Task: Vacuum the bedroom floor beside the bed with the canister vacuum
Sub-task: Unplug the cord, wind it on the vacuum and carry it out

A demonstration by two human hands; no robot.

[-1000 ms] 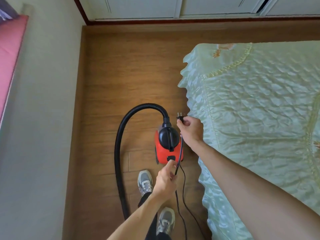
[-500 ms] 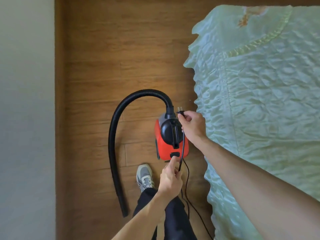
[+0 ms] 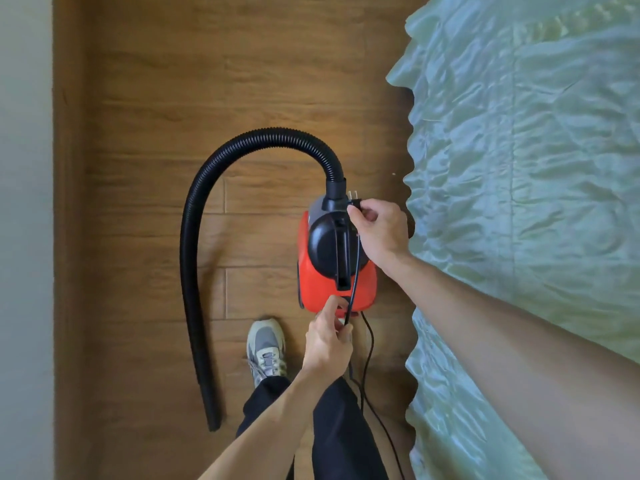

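The canister vacuum (image 3: 313,289) stands on the wooden floor (image 3: 145,133), just beside the edge of the bed (image 3: 519,168), which lies to its right. The right grip (image 3: 381,230) is clamped on the plug (image 3: 354,199), pinching it above the front of the canister, beside the hose socket. The prongs point away from the person. The cord (image 3: 355,268) runs taut from the plug across the black dome to the left grip (image 3: 329,344), which pinches it at the rear of the red housing. Below the left grip the cord falls slack to the floor. The black hose (image 3: 194,237) arcs leftward from the socket. Its free end lies on the floor, left of the shoe (image 3: 266,351).
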